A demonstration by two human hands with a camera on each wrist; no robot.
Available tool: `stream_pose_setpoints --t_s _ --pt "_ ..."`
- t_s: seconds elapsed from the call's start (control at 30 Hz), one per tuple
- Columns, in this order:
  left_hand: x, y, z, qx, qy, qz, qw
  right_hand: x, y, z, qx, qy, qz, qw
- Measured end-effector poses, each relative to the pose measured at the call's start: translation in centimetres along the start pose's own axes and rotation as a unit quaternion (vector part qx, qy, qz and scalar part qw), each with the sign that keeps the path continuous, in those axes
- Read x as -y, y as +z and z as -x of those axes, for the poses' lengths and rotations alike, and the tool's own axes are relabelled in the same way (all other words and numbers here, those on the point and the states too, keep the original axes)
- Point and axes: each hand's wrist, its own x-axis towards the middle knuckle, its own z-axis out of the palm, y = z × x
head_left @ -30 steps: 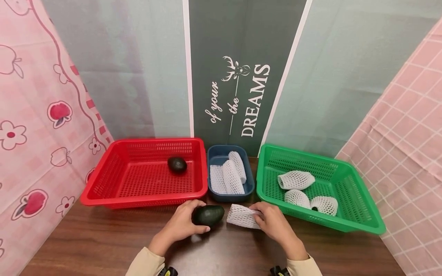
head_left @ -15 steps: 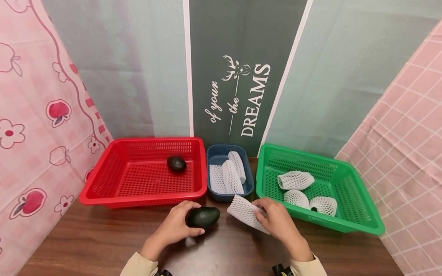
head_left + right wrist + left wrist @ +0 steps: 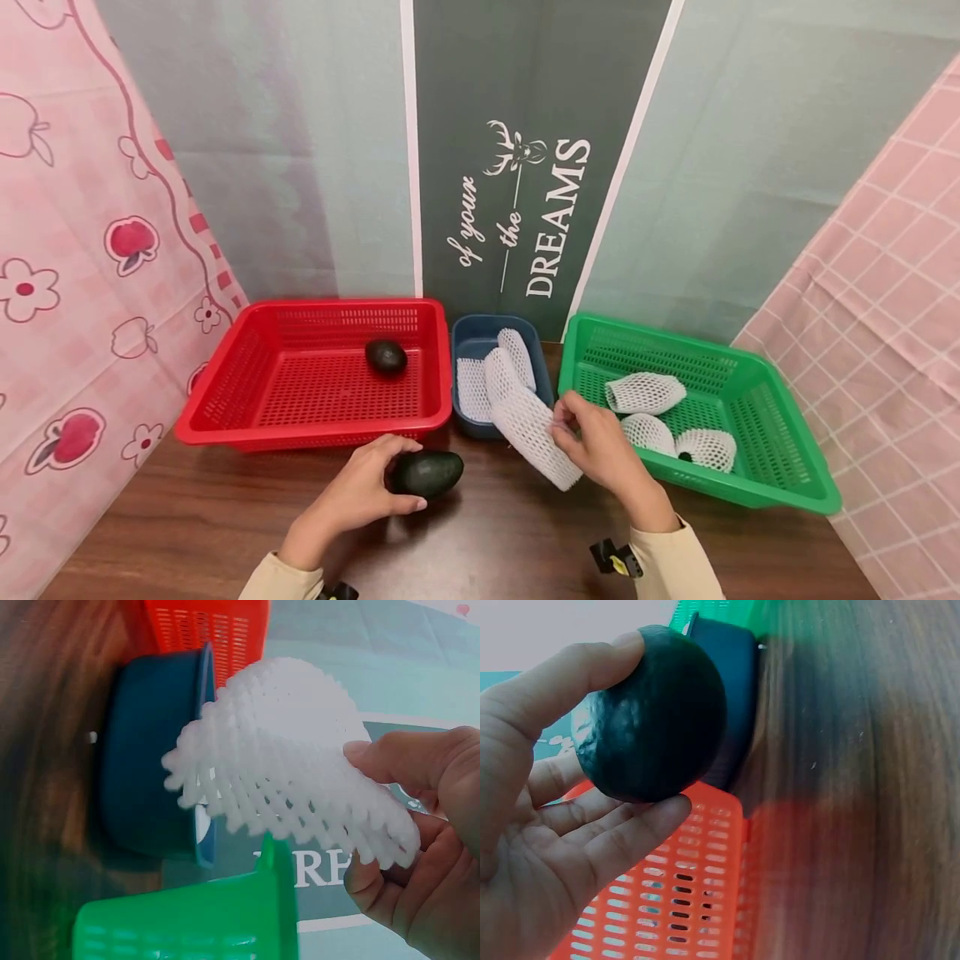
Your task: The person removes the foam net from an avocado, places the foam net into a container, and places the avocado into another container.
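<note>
My left hand (image 3: 360,492) grips a dark green avocado (image 3: 427,473) between thumb and fingers, over the table in front of the red basket. In the left wrist view the avocado (image 3: 660,720) shows its rounded end, with the thumb on one side and fingertips on the other. My right hand (image 3: 600,442) pinches a white foam net sleeve (image 3: 536,437) at its side. The sleeve slants in front of the blue bin and overlaps it in the head view. Up close in the right wrist view, the foam net sleeve (image 3: 277,742) looks flattened, its scalloped end spread.
The red basket (image 3: 315,435) at left holds another avocado (image 3: 386,357). A small blue bin (image 3: 457,333) in the middle contains several foam net sleeves (image 3: 472,387). In the green basket (image 3: 780,483) at right lie 3 net-wrapped pieces (image 3: 645,392). Cloth curtains stand behind and beside.
My left hand has shifted left with the avocado, away from the sleeve. My right hand has lifted and turned the foam net sleeve, which now slants across the blue bin's front.
</note>
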Motion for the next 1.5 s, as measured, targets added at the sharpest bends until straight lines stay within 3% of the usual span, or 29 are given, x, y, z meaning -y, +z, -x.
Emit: stream_pose_setpoints --t_s 0.1,0.23,0.67,0.8,1.0,1.37,1.5 --pt "0.0 -0.5 0.1 0.005 -0.003 0.001 1.0 -0.1 0.0 -1.1 0.008 -0.006 -0.012 1.0" --pt "0.1 -1.1 0.4 0.008 -0.01 0.005 0.9999 -0.3 0.5 -2.5 0.02 0.022 -0.041 0.999" --pt "0.5 -2.7 1.6 0.006 -0.04 -0.01 0.9991 -0.6 3.4 -6.1 -0.011 0.064 -0.056 0.996" --pt "0.5 -3.1 1.8 0.013 -0.042 -0.01 0.999 -0.4 4.1 -6.9 0.014 0.095 -0.069 0.993" --pt "0.3 -3.8 2.0 0.012 -0.046 -0.008 0.9988 -0.4 4.9 -7.0 0.079 0.139 -0.07 0.985" --pt "0.6 -4.2 2.2 0.005 -0.04 -0.001 0.9992 -0.6 4.8 -6.4 0.101 0.131 -0.055 0.985" --pt "0.2 -4.5 2.2 -0.011 -0.022 -0.013 0.9996 0.2 4.3 -6.3 0.114 0.119 -0.049 0.985"
